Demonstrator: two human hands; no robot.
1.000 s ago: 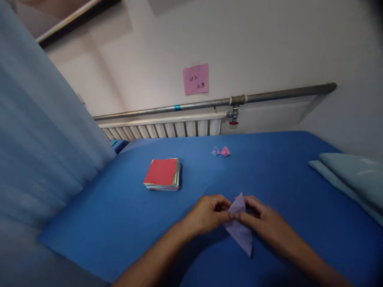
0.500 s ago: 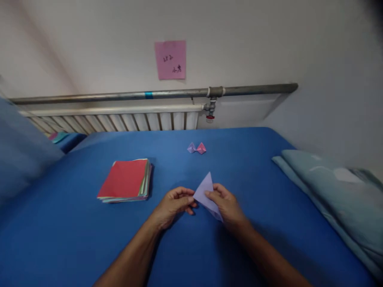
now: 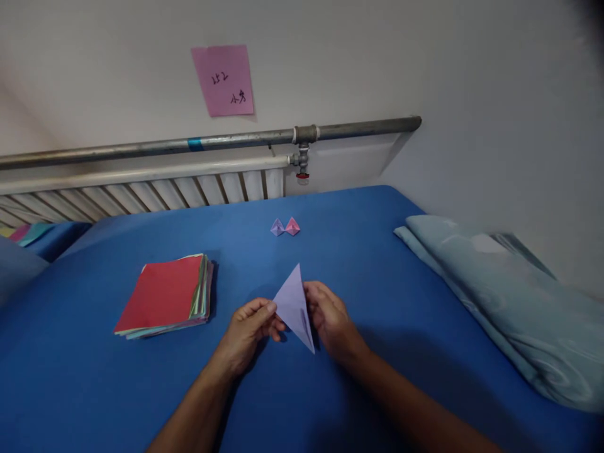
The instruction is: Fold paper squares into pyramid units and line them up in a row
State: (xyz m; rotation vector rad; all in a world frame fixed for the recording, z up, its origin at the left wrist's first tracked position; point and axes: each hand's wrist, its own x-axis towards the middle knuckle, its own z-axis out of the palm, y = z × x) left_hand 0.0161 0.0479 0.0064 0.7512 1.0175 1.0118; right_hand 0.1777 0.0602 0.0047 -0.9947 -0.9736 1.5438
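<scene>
A folded lavender paper (image 3: 293, 305), triangular with its tip pointing away from me, is held above the blue surface. My left hand (image 3: 251, 330) pinches its left corner between thumb and fingers. Along the paper's right edge is my right hand (image 3: 333, 321), its fingers curled behind the sheet and partly hidden; whether they grip it is unclear. Beyond the hands lie two small folded paper pieces side by side, one lavender (image 3: 277, 227) and one pink (image 3: 292, 226).
A stack of coloured square paper (image 3: 163, 292), red on top, lies at the left. Folded pale green cloth (image 3: 500, 302) is on the right. Behind the blue surface (image 3: 349, 217) are a radiator (image 3: 184, 192), a metal pipe (image 3: 245, 139) and a pink note (image 3: 224, 80) on the wall.
The view has shifted, so the surroundings sit further left. The lavender paper has turned slightly, and my right thumb has come off its front face. My left hand now pinches the corner.
</scene>
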